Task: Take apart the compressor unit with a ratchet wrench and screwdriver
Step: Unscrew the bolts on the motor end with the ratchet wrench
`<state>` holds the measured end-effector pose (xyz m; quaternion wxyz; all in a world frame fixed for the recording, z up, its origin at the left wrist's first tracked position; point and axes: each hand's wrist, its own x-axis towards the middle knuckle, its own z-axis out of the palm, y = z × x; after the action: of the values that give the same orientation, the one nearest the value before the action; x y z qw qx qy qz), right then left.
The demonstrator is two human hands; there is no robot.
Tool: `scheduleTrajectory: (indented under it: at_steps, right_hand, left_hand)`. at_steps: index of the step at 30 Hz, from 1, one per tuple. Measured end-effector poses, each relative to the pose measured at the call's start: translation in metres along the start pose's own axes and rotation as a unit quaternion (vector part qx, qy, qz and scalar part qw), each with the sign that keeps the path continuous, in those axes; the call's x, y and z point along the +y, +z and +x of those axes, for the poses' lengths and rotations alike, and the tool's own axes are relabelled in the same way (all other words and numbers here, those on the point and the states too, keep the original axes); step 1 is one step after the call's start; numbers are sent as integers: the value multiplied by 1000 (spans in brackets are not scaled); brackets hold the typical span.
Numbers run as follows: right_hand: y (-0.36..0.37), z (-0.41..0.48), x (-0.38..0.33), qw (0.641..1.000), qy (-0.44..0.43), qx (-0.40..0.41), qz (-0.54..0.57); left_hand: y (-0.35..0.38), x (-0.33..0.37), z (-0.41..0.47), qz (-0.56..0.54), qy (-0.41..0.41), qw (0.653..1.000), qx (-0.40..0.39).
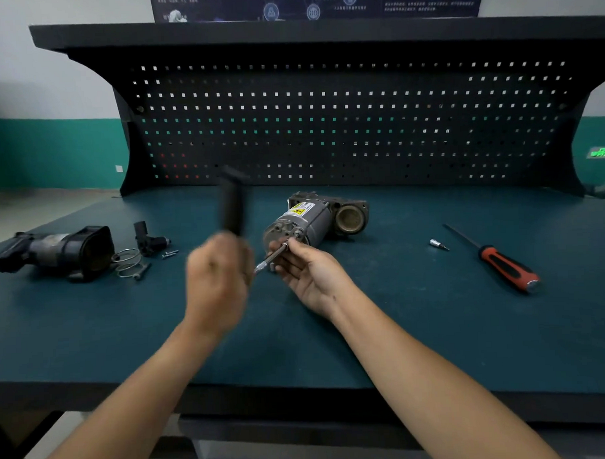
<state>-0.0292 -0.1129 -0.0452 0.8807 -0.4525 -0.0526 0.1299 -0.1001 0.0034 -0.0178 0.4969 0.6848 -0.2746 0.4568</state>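
The compressor unit [311, 217], a silver motor cylinder with a yellow label and a dark metal head, lies on the green bench. My left hand [217, 277], blurred by motion, grips the black handle of the ratchet wrench [234, 204], which points up. A silver extension bar [271, 258] runs from the wrench to a bolt on the motor's near end face. My right hand [307, 268] pinches that bar near the bolt with thumb and fingertips. A red and black screwdriver [501, 262] lies at the right, apart from both hands.
A removed black housing [58, 251] lies at the far left, with a wire spring [127, 261], a small black fitting [148, 238] and loose screws [170, 253] beside it. A small silver socket bit [437, 244] lies near the screwdriver. A pegboard [342, 125] backs the bench.
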Motion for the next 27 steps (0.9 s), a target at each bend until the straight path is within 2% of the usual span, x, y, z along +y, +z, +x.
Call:
scheduleTrajectory:
  at_steps: [1, 2, 3, 4, 6, 7, 8, 9, 10, 11, 15, 17, 18, 19, 21, 22, 23, 24, 25, 26, 27]
  right_hand:
    - [0, 0, 0, 1000, 0, 1, -1]
    - [0, 0, 0, 1000, 2, 1, -4]
    - [0, 0, 1, 1000, 4, 1, -7]
    - [0, 0, 2, 1000, 6, 2, -8]
    - [-1, 0, 2, 1000, 10, 0, 3]
    - [-2, -1, 1, 1000, 12, -4, 9]
    - [-2, -2, 0, 1000, 16, -7, 14]
    - [-3, -3, -1, 1000, 20, -13, 17]
    - [-3, -3, -2, 999, 22, -20, 20]
    - [-4, -4, -2, 999, 22, -26, 19]
    - [-3, -1, 0, 1000, 0, -26, 7]
    - [-3, -1, 0, 1000, -4, -18, 4]
    - [-3, -1, 0, 1000, -6, -14, 3]
    - [-3, -1, 0, 1000, -7, -11, 1]
    - [-2, 0, 0, 1000, -9, -3, -6]
    - [-2, 0, 1, 1000, -9, 2, -8]
    - [-2, 0, 1, 1000, -8, 7, -6]
    - [-3, 0, 2, 1000, -6, 11, -3]
    - [-3, 0, 2, 1000, -5, 14, -2]
    - [-3, 0, 3, 1000, -4, 18, -3]
    - [-3, 0, 3, 1000, -4, 21, -5]
  left_hand:
    - [-2, -2, -1, 76, 116, 984, -110]
    - [-3, -3, -3, 119, 190, 952, -208]
    - [-6, -3, -2, 142, 225, 923, -279]
    - [-8, -8, -3, 168, 263, 905, -288]
    - [-7, -9, -6, 155, 230, 934, -224]
    - [-5, -5, -10, 128, 161, 967, -153]
    - [-2, -1, -10, 45, 26, 997, -60]
    - [1, 2, -8, -72, -123, 989, 28]
    - [3, 3, -4, -179, -236, 951, 93]
    - [3, 2, 0, -242, -305, 910, 141]
    - [-3, -6, 8, -356, -418, 793, 264]
    - [-5, -7, 6, -376, -428, 774, 276]
    - [-4, -7, 5, -373, -418, 783, 271]
    - [-2, -7, 3, -357, -399, 804, 258]
    - [2, -3, -2, -288, -327, 879, 194]
    - [2, -2, -6, -224, -240, 936, 127]
    - [0, -1, -9, -114, -104, 988, 31]
    - [0, -1, -11, 9, 41, 997, -68]
    - [0, -5, -13, 87, 177, 968, -156]
    - [-1, -11, -14, 138, 253, 932, -219]
    - [-1, -13, -15, 168, 285, 910, -249]
